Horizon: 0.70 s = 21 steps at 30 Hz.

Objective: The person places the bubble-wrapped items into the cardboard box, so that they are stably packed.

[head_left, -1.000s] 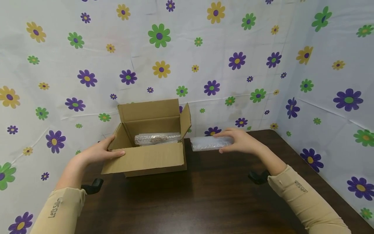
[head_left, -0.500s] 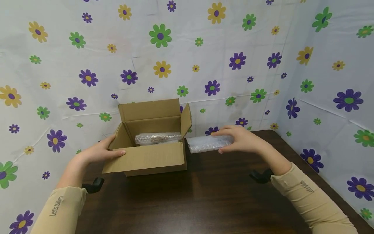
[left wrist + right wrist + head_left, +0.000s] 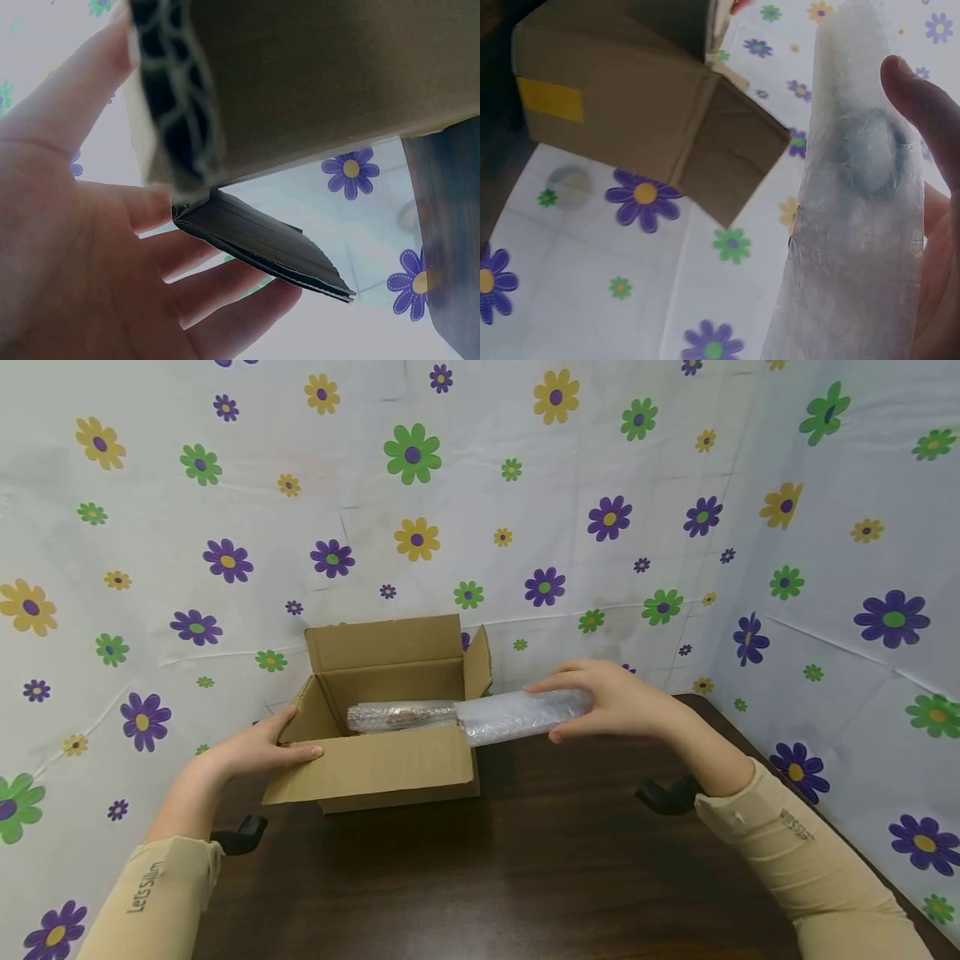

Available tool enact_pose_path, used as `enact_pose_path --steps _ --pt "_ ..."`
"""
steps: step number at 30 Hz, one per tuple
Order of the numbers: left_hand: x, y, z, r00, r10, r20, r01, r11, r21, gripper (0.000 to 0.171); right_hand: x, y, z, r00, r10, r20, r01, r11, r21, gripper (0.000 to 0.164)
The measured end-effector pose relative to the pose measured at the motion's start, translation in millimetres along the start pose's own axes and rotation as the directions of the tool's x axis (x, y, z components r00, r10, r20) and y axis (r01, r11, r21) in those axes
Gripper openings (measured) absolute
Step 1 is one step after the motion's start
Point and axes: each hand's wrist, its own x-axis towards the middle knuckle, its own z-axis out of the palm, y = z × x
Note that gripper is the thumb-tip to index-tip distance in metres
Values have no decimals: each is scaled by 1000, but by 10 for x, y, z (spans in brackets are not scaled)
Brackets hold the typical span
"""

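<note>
An open cardboard box (image 3: pixel 375 768) stands on the table, its back flap raised and its front flap sloping outward. My left hand (image 3: pixel 243 750) grips the box's front left corner, thumb on the front flap; in the left wrist view, fingers reach behind a side flap (image 3: pixel 262 232). My right hand (image 3: pixel 618 700) holds a flat bubble-wrapped package (image 3: pixel 506 718) by its right end. The package's left end overlaps the box's right rim in the head view. Through the wrap a round bluish shape (image 3: pixel 874 154) shows. Inside the box lies another bubble-wrapped bundle (image 3: pixel 397 715).
The dark wooden table (image 3: pixel 525 852) extends in front and to the right of the box. Behind it hangs a white flower-print sheet (image 3: pixel 480 485), close to the box's back. The box's right flap (image 3: pixel 731 150) stands upright beside the package.
My right hand has carried the package left and slightly up, from beside the box to over its right edge. The left hand and box have stayed in place.
</note>
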Motion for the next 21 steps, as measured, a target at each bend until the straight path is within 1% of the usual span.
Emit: enact_pose_path --steps 5,12,16,21 --pt "-5 1 14 1000 -5 0 5 1000 -8 103 148 -107 -71 1000 -20 3 20 1000 -20 59" --pt "-4 -4 9 1000 -4 0 4 1000 -1 102 439 -197 -151 998 -48 42 50 998 -40 60" --pt "0 -1 9 1000 0 -10 0 1000 13 102 599 -212 -160 998 -27 55 30 998 -62 59" --pt "5 15 6 1000 3 -19 -3 1000 16 102 767 -247 -143 998 -21 58 25 997 -66 60"
